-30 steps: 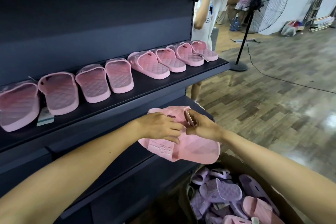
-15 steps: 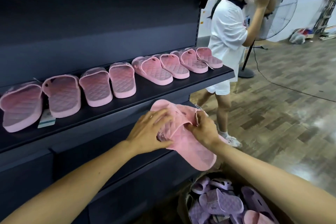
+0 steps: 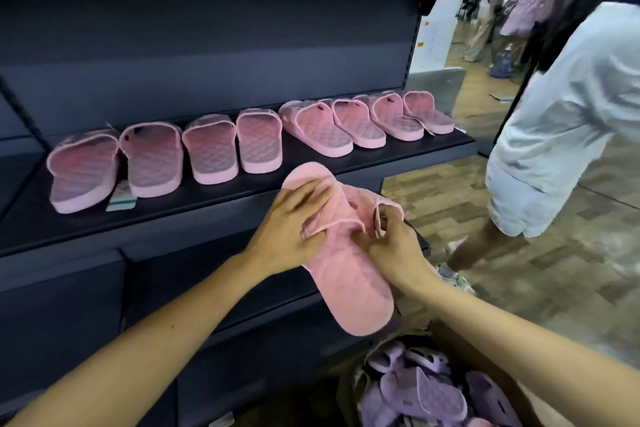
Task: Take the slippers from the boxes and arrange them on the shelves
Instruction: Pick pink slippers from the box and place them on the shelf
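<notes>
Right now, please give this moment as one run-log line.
left grip: holds pink slipper pair by strap | right grip: pinches second strap | pair: not yet on shelf | shelf: eight pink slippers in row

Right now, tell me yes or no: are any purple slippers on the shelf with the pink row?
No, that shelf holds only pink slippers; the purple slippers lie heaped at the bottom right.
</notes>
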Action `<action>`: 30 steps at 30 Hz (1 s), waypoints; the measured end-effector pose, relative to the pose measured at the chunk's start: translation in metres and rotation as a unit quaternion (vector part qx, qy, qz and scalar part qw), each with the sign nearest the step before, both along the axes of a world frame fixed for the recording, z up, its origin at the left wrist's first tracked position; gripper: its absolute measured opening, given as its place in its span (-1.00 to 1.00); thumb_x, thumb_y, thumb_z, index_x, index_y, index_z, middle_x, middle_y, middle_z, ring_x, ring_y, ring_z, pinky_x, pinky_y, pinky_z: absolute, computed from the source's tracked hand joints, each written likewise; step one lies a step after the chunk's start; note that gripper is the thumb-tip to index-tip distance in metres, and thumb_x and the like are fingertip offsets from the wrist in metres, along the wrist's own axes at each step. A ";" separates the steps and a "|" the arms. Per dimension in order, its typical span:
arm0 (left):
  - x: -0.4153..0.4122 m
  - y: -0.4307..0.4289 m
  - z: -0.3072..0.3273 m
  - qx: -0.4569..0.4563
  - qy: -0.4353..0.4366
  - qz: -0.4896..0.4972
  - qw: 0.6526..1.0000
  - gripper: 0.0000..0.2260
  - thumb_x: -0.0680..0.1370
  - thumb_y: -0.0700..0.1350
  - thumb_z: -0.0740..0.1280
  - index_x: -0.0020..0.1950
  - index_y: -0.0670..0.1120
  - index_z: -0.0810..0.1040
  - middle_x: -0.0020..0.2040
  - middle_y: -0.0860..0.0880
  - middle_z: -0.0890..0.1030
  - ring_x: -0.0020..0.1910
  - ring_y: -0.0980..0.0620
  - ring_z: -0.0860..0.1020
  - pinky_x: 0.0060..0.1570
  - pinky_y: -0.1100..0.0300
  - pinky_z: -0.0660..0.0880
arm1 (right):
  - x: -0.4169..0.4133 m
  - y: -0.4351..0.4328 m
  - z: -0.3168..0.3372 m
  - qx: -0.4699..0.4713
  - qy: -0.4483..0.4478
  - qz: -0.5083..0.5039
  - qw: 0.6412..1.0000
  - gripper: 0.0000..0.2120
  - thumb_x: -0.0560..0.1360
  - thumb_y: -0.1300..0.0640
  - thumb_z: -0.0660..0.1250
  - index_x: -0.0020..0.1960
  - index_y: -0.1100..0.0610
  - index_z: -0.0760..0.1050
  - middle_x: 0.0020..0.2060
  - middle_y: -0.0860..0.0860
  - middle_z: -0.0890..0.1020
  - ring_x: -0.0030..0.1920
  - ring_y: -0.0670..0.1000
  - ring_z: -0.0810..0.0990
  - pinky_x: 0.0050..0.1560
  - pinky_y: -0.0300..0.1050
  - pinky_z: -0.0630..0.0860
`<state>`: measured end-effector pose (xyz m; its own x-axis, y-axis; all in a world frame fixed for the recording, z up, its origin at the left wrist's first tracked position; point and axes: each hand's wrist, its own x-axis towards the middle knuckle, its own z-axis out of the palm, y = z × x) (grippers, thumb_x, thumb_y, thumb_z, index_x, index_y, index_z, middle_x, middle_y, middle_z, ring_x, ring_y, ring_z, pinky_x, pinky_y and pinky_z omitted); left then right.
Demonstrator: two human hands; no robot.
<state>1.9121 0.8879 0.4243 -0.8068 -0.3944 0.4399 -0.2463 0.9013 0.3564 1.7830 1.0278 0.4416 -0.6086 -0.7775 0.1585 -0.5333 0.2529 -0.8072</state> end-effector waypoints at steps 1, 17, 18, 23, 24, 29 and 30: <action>0.003 -0.002 0.009 -0.011 0.008 -0.001 1.000 -0.42 0.38 0.05 0.18 0.38 -0.11 0.40 0.40 -0.12 0.39 0.33 -0.17 0.37 0.35 -0.01 0.23 | 0.004 0.000 0.006 -0.013 -0.006 0.014 1.000 -0.72 0.48 0.12 0.35 -0.01 0.05 0.23 -0.26 -0.17 0.41 -0.28 -0.17 0.41 -0.38 -0.36 0.31; 0.212 -0.069 0.103 -0.123 0.115 0.144 0.975 -0.48 0.33 -0.13 0.14 0.28 -0.20 0.49 0.28 0.02 0.41 0.19 0.03 0.38 0.29 0.45 0.16 | 0.136 -0.117 0.065 0.021 -0.106 0.415 0.903 -0.17 0.20 0.05 0.40 0.33 -0.09 0.00 0.23 -0.23 0.39 0.30 -0.17 0.38 0.33 -0.21 0.33; 0.233 -0.076 0.103 -0.114 0.113 0.154 0.975 -0.47 0.33 -0.12 0.14 0.29 -0.16 0.48 0.30 0.11 0.39 0.20 0.04 0.38 0.30 0.44 0.18 | 0.153 -0.127 0.067 0.031 -0.084 0.431 0.898 -0.19 0.23 0.06 0.38 0.31 -0.14 -0.03 0.20 -0.28 0.35 0.31 -0.13 0.35 0.36 -0.15 0.31; 0.331 -0.121 0.106 -0.091 0.086 0.172 0.977 -0.51 0.38 -0.13 0.16 0.30 -0.16 0.47 0.27 0.43 0.32 0.24 0.12 0.39 0.29 0.51 0.18 | 0.246 -0.180 0.066 0.038 -0.013 0.453 0.891 -0.14 0.28 0.08 0.31 0.41 -0.13 -0.12 0.26 -0.11 0.24 0.37 -0.02 0.21 0.41 0.02 0.24; 0.348 -0.131 0.107 -0.096 0.083 0.180 0.976 -0.51 0.39 -0.13 0.15 0.30 -0.18 0.47 0.28 0.36 0.31 0.26 0.22 0.37 0.28 0.54 0.15 | 0.264 -0.191 0.065 0.026 0.025 0.436 0.899 -0.14 0.27 0.06 0.31 0.43 -0.08 -0.11 0.29 -0.08 0.19 0.39 0.01 0.15 0.44 0.06 0.19; 0.408 -0.190 0.112 -0.027 0.057 0.244 0.968 -0.59 0.50 -0.19 0.15 0.36 -0.12 0.44 0.29 0.10 0.42 0.29 0.19 0.34 0.24 0.62 0.10 | 0.335 -0.246 0.064 0.007 0.145 0.353 0.924 -0.23 0.42 0.09 0.36 0.45 0.10 -0.06 0.40 0.05 0.12 0.41 0.10 0.02 0.43 0.06 0.00; 0.414 -0.204 0.110 -0.032 0.039 0.252 0.966 -0.59 0.52 -0.13 0.13 0.36 -0.08 0.44 0.31 0.07 0.44 0.30 0.10 0.35 0.27 0.54 0.13 | 0.348 -0.257 0.063 0.014 0.142 0.348 0.927 -0.24 0.43 0.05 0.33 0.44 0.12 -0.06 0.41 0.06 0.11 0.43 0.13 0.01 0.45 0.10 0.00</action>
<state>2.3266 0.6835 0.5341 -0.4828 -0.6992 0.5273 -0.6347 0.6942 0.3393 2.1305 0.7712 0.5045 0.1040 -0.9724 0.2087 -0.7648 -0.2123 -0.6082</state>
